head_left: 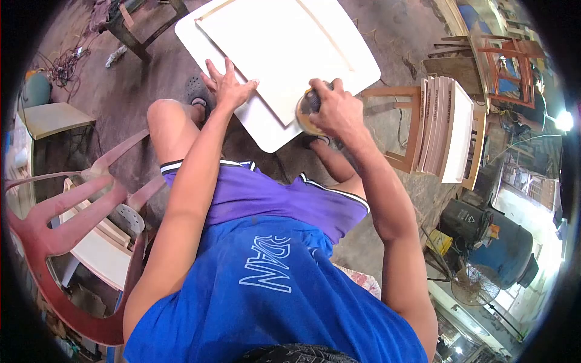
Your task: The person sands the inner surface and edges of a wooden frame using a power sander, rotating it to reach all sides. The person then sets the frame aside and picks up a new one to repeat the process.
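A white panel [275,57] with tan edges lies on a larger white board with rounded corners [266,142] in front of my knees. My left hand [227,86] rests at the panel's left edge, fingers spread and thumb stretched toward the panel. In my right hand [340,110] is a round sander [307,114], with a dark body and a yellowish disc. It sits tilted at the near right corner of the panel. My palm and fingers cover much of its body, and contact between disc and panel edge is hard to make out.
On the right, several curved white panels [458,133] stand stacked on a wooden frame [415,130]. A red plastic chair [39,236] is at my left. Farther right are a blue barrel [505,251] and a fan [475,284]. Tangled cables [66,65] lie at upper left.
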A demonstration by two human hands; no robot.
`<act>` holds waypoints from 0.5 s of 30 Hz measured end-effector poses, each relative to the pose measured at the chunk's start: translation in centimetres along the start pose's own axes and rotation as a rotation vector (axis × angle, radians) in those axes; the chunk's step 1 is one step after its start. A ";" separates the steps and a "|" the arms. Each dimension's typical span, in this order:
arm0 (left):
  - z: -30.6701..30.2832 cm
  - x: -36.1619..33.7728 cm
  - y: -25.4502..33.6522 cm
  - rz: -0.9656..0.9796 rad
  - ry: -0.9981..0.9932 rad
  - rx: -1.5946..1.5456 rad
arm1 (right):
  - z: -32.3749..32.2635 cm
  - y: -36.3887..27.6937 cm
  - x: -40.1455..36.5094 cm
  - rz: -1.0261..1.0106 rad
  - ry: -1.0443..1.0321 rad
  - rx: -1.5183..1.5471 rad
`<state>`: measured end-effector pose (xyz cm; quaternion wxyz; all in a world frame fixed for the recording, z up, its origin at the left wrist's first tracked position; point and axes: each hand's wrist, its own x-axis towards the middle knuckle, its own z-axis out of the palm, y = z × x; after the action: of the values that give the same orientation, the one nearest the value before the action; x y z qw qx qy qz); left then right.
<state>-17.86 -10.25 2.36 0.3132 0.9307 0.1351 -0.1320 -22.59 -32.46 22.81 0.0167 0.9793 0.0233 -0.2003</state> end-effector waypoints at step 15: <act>0.3 0.4 -0.2 -0.021 -0.040 -0.003 | -0.2 1.8 -0.2 -0.006 -0.038 -0.056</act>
<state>-17.56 -10.15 1.88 0.3158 0.9259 0.1386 -0.1538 -22.63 -34.26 23.10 0.0441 0.9744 0.0318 -0.2182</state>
